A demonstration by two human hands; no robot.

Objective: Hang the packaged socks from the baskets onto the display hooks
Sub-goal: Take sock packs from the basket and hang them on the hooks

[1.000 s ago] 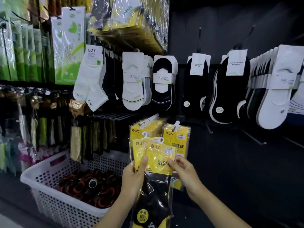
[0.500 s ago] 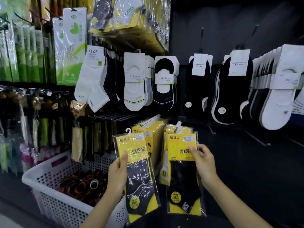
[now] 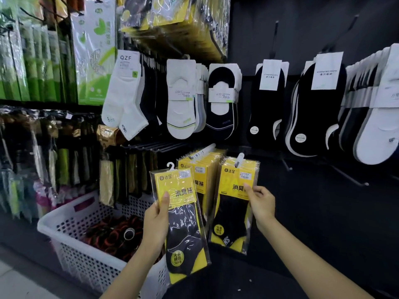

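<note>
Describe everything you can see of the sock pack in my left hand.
The pack is a clear plastic sleeve with a yellow card header printed in black characters, a small white label at its top right and a white hanger hook on top. Inside lies a dark sock with yellow patches at the bottom, plus a round yellow sticker low down. It tilts, top leaning left, on no display hook. The left hand grips its left edge, thumb on the front.
</note>
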